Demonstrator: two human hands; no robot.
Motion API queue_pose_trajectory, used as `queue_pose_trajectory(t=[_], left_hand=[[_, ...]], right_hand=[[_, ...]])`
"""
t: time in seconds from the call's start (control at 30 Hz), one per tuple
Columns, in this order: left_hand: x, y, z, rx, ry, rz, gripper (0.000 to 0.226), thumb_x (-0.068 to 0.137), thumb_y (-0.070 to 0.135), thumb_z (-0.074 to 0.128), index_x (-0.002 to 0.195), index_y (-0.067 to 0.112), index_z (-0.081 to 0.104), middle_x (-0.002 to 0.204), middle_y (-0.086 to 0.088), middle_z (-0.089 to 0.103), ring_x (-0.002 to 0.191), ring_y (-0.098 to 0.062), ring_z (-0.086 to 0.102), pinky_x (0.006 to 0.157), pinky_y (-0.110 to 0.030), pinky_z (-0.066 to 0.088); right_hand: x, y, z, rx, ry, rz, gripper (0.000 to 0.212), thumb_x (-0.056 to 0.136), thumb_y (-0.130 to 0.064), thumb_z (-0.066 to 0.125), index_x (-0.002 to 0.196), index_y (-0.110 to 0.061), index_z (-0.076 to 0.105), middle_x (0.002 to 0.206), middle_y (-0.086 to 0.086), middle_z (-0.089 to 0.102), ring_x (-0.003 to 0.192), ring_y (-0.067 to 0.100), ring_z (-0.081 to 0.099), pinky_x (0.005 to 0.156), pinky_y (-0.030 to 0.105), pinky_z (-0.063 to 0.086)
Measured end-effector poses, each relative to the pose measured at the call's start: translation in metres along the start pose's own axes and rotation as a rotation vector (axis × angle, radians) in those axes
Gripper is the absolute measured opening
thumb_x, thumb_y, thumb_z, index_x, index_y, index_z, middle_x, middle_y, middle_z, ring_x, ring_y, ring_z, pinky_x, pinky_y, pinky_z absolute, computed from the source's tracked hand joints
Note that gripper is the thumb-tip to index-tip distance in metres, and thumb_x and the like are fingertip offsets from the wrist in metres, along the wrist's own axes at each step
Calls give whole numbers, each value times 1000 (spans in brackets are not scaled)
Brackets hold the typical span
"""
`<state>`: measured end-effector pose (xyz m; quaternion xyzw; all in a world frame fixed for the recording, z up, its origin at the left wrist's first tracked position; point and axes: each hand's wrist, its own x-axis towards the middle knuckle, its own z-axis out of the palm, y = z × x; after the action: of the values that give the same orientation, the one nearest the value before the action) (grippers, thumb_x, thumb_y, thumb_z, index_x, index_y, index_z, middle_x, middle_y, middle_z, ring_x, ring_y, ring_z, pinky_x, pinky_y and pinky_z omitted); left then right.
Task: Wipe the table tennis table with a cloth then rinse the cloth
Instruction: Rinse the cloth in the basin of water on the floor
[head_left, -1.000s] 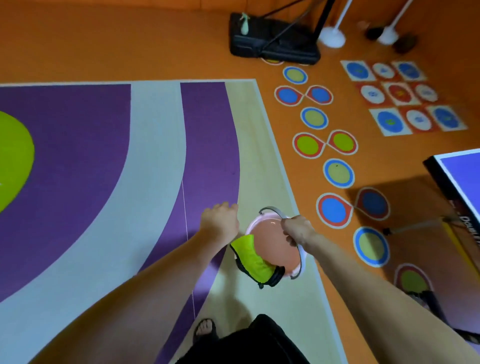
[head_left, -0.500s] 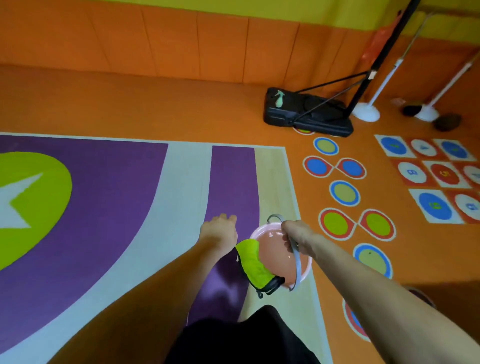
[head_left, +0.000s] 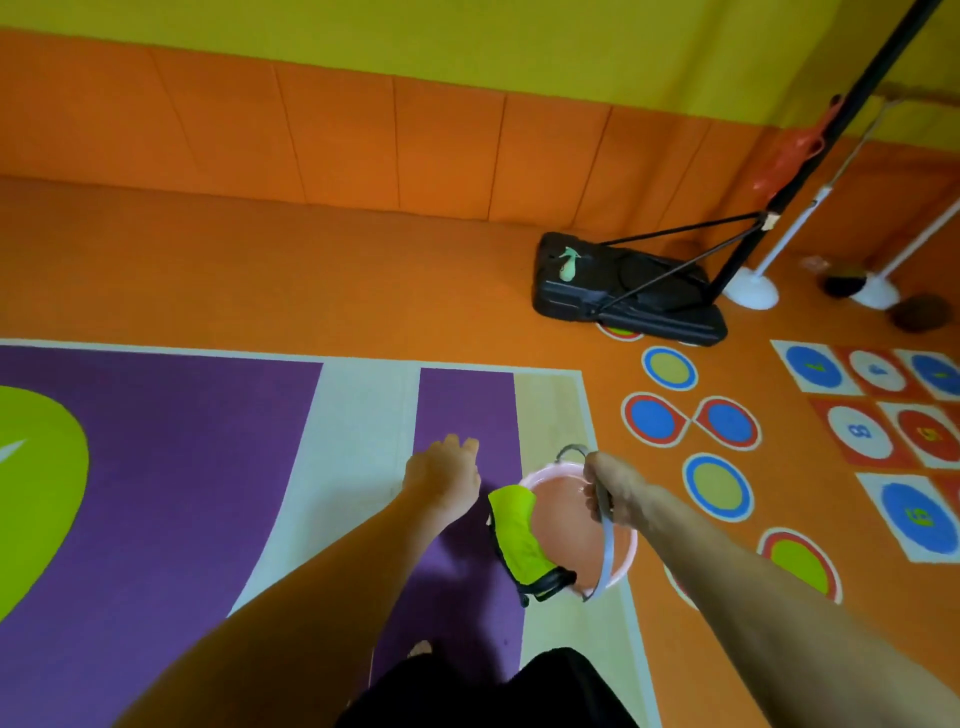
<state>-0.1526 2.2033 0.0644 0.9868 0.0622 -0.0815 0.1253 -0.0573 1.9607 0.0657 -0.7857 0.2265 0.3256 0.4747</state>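
A pink bucket (head_left: 621, 558) hangs from its grey handle (head_left: 605, 551), which my right hand (head_left: 610, 486) grips. Water fills the bucket. A yellow-green cloth (head_left: 517, 538) with a black edge is draped over the bucket's left rim. My left hand (head_left: 441, 475) hangs free to the left of the bucket, fingers relaxed and holding nothing. The table tennis table is out of view.
I stand on a purple, white and beige floor mat (head_left: 208, 493). Orange floor with painted circles (head_left: 717, 486) and numbered squares (head_left: 860, 431) lies to the right. A black hoop base (head_left: 623, 296) and white stands (head_left: 753, 291) sit by the orange padded wall (head_left: 363, 140).
The view has tilted up and forward, bringing the wall into sight and losing the blue table at the right. Both hands and the bucket keep their places relative to me.
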Motion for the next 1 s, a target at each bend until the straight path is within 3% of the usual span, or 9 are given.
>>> queue_pose_trajectory(t=[0.3,0.57,0.8,1.0], left_hand=[[223,-17,-51,-15,-31,73,30,100,30,46,127,18,52,118,-7,58,109,-32,61,81,-43,53],[424,-55,-67,-37,14,-69,38,98,30,45,135,19,45,132,-6,47,122,-29,51,85,-44,51],[580,-88,-90,-112,37,-156,39,99,31,46,136,21,45,131,-6,48,116,-27,53,83,-45,54],[728,-127,-96,-100,9,-165,39,101,32,44,138,22,45,130,-4,51,114,-24,55,87,-40,51]], right_hand=[[135,-176,4,156,-9,-4,9,88,-17,50,86,-7,50,64,10,49,50,23,45,54,31,41],[298,-330,13,72,-103,6,8,91,-18,49,92,-11,47,66,7,45,46,21,45,51,27,40],[411,-464,14,16,-138,-1,5,89,-18,51,89,-14,52,62,7,44,46,22,44,48,28,40],[527,-571,21,54,-101,9,16,96,-25,55,87,-13,53,57,8,46,47,23,45,50,30,39]])
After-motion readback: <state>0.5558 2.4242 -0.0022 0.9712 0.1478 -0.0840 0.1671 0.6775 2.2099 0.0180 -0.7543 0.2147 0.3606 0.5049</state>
